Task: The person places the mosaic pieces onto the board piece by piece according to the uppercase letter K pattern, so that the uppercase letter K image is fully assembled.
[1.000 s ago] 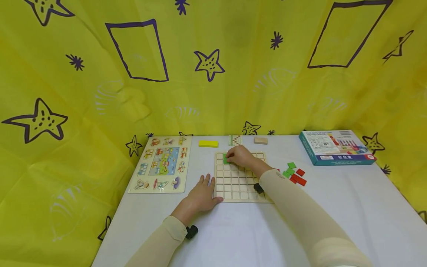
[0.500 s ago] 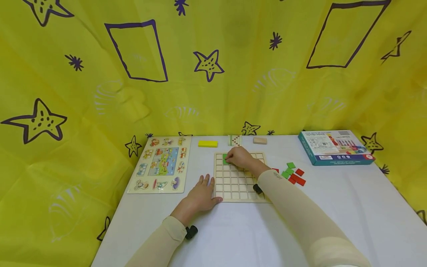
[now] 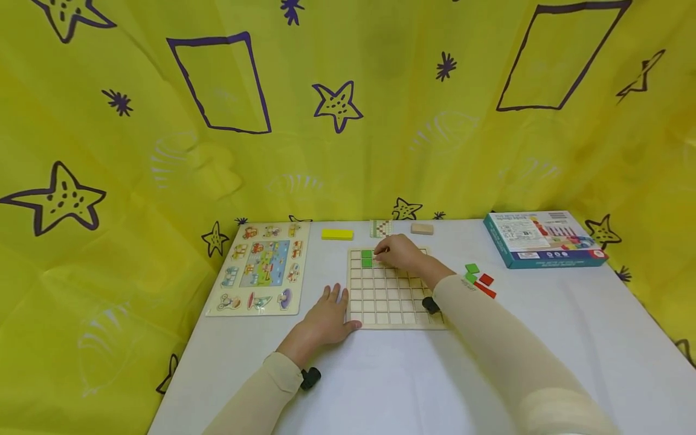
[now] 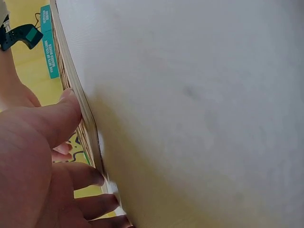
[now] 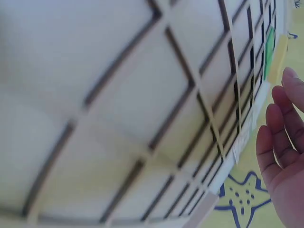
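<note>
A wooden grid board [image 3: 375, 306] lies on the white table. Two green square tiles [image 3: 367, 258] sit one behind the other in its cells, near the far left corner. Just right of them hovers my right hand [image 3: 399, 252]; in the right wrist view its loosely bent fingers [image 5: 273, 128] hold nothing. My left hand [image 3: 325, 319] rests along the board's left edge, fingers spread and thumb at the near corner. Seen from the left wrist, that thumb [image 4: 69, 114] and the fingertips touch the board's side [image 4: 78, 90].
Loose green tiles [image 3: 472, 268] and red tiles [image 3: 486, 280] lie right of the board, partly behind my sleeve. Left stands a picture puzzle [image 3: 255, 272]. Farther back are a yellow block [image 3: 337, 234], a patterned card [image 3: 380, 228], a plain wooden block [image 3: 422, 229] and a teal box [image 3: 544, 240].
My right hand has let go of a green tile and shifted slightly right, uncovering both green tiles on the board. The left hand has stayed in place.
</note>
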Available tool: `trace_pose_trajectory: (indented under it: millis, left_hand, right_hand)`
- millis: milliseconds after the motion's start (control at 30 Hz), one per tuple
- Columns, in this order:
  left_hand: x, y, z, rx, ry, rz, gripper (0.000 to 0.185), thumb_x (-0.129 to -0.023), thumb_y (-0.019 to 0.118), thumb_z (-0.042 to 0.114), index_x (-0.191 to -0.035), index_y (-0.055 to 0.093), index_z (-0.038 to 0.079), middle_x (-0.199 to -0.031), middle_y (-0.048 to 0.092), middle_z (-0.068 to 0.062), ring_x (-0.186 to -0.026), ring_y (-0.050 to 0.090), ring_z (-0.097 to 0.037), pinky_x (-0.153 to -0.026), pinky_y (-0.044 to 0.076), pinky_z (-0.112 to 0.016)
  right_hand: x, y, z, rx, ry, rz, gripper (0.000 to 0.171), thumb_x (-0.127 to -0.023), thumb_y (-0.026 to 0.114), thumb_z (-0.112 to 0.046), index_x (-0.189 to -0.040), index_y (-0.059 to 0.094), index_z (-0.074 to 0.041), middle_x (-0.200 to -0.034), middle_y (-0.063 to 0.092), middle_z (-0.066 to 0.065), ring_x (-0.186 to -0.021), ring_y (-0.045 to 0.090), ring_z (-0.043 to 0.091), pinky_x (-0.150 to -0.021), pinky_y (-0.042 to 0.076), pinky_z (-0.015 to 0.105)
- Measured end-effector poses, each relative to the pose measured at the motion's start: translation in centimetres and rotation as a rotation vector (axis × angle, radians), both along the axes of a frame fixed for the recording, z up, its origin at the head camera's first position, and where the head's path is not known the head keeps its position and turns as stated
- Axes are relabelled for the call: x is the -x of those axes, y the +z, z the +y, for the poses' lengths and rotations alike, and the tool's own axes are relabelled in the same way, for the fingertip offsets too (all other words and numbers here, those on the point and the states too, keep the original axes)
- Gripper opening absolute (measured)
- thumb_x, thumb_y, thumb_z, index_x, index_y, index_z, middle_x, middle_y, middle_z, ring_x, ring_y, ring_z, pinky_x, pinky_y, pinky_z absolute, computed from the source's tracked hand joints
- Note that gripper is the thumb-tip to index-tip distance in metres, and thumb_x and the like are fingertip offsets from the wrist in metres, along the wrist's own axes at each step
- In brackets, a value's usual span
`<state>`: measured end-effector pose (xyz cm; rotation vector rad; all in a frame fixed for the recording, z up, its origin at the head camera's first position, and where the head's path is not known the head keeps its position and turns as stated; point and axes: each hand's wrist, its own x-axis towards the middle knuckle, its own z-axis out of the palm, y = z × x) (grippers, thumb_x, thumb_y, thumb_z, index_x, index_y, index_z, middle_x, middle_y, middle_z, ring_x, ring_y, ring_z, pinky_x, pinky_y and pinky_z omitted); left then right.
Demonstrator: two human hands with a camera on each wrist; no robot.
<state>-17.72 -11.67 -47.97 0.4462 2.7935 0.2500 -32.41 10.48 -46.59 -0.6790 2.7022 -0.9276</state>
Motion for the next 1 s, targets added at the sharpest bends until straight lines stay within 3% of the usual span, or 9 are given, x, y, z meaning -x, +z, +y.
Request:
trace_pose_trajectory:
  millis: [300, 567, 1000]
  left_hand:
    - [0.0, 0.1, 0.2, -0.003, 0.001, 0.006, 0.086, -0.098, 0.057, 0.055, -0.155, 0.032, -0.003, -0.162, 0.022, -0.026, -0.148, 0.020, -0.045, -0.118, 0.028, -0.048]
    - [-0.3, 0.5, 0.3, -0.020, 0.002, 0.005, 0.085, -0.097, 0.060, 0.052, -0.154, 0.033, -0.004, -0.161, 0.024, -0.027, -0.148, 0.021, -0.046, -0.117, 0.029, -0.050]
    - [0.0, -0.2, 0.2, -0.018, -0.002, 0.005, 0.085, -0.097, 0.059, 0.053, -0.154, 0.032, -0.004, -0.161, 0.023, -0.027, -0.148, 0.020, -0.046, -0.117, 0.028, -0.050]
  right_hand:
    - [-0.4, 1.5, 3.4, 0.010, -0.075, -0.048, 0.023, -0.100, 0.066, -0.015, -0.116, 0.074, -0.002, -0.115, 0.071, 0.011, -0.098, 0.064, 0.024, -0.081, 0.054, 0.038]
    - [-0.5, 1.8, 6.9, 0.021, -0.102, -0.026, 0.021, -0.098, 0.068, -0.015, -0.114, 0.075, -0.002, -0.112, 0.070, 0.011, -0.100, 0.063, 0.027, -0.084, 0.054, 0.041]
    - [-1.1, 2.4, 11.5, -0.010, -0.152, 0.000, 0.022, -0.098, 0.068, -0.014, -0.114, 0.075, -0.001, -0.113, 0.071, 0.013, -0.101, 0.063, 0.030, -0.088, 0.053, 0.045]
